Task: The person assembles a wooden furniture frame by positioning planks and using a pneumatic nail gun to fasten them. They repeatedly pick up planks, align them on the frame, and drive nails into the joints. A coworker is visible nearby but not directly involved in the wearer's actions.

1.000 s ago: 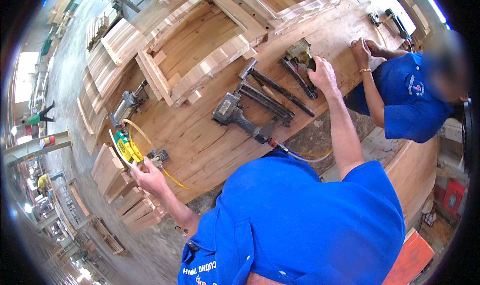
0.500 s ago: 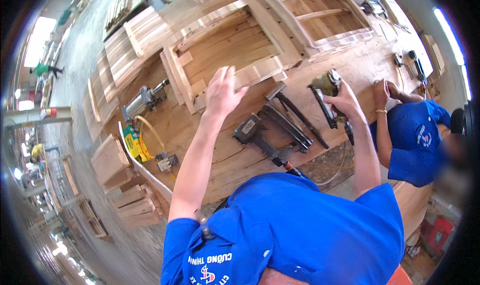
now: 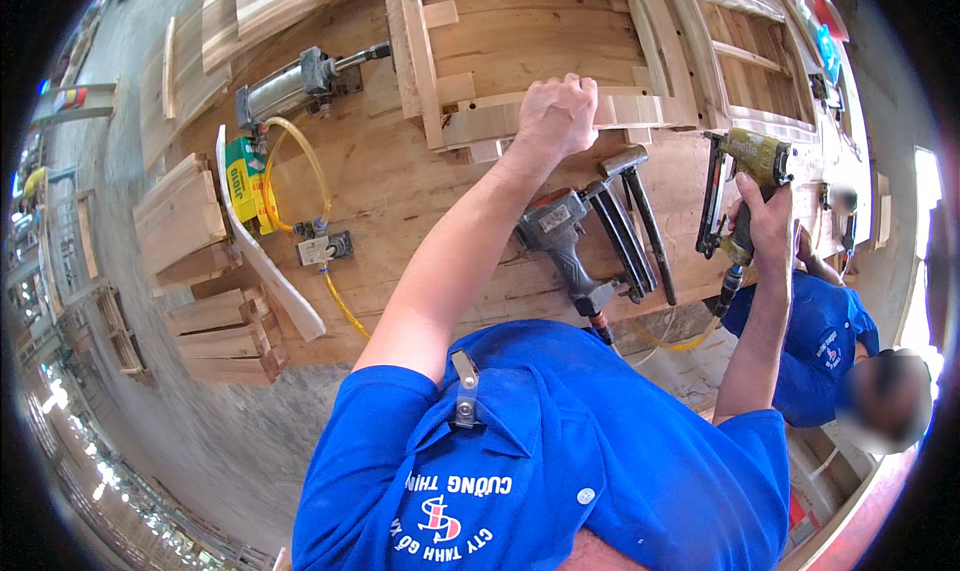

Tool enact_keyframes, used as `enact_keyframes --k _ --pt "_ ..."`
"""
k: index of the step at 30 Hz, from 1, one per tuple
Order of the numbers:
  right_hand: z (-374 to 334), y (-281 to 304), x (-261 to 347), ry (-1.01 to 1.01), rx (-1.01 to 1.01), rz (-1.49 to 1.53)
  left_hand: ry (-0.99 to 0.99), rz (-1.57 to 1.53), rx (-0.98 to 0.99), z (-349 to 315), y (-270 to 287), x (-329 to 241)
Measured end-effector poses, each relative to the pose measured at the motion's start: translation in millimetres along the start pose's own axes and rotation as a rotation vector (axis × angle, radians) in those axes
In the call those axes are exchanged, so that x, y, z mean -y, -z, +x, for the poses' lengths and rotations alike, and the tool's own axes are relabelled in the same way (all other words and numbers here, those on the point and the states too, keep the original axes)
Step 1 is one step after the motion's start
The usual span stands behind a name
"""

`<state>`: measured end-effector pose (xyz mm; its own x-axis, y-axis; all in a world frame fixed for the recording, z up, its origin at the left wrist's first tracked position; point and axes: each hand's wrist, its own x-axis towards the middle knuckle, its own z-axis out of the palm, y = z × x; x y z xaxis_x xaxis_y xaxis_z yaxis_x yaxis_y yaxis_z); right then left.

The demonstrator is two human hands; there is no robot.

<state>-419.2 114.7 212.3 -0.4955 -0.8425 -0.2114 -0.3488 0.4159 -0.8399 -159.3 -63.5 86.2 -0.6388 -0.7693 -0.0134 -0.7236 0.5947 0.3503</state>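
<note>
My left hand (image 3: 560,118) is closed over the near rail of a pale wooden frame (image 3: 485,124), its fingers curled at the inner edge. My right hand (image 3: 768,216) grips an olive-yellow and black pneumatic nail gun (image 3: 752,149) by its handle, with an air hose fitting at the bottom. The nail gun is held upright, right of the frame. Between my arms, a larger dark nail gun (image 3: 558,221) lies on the wooden workbench (image 3: 450,206).
A silver pneumatic cylinder (image 3: 285,91) with a yellow hose lies left, near a green-yellow box (image 3: 248,186) and a white curved strip (image 3: 265,261). Stacked wood pieces (image 3: 220,336) stand lower left. Another wooden frame (image 3: 750,59) lies right. A co-worker in blue (image 3: 815,346) is close on the right.
My left hand has come right and closed over the frame's near rail. My right hand has moved right with the nail gun, now more upright. The view has shifted.
</note>
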Motion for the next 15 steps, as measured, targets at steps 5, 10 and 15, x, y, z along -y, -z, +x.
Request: enact_keyframes --k 5,10,15 --pt "8.2 -12.0 7.7 0.025 0.035 -0.013 -0.045 -0.001 -0.075 -3.0 -8.0 5.8" --pt "-3.3 -23.2 9.9 0.050 0.041 -0.005 -0.049 0.015 -0.082 -5.3 -10.9 6.0" --pt "-12.2 -28.9 7.7 0.034 0.032 -0.011 -0.066 0.015 -0.003 -2.0 -3.3 -1.5"
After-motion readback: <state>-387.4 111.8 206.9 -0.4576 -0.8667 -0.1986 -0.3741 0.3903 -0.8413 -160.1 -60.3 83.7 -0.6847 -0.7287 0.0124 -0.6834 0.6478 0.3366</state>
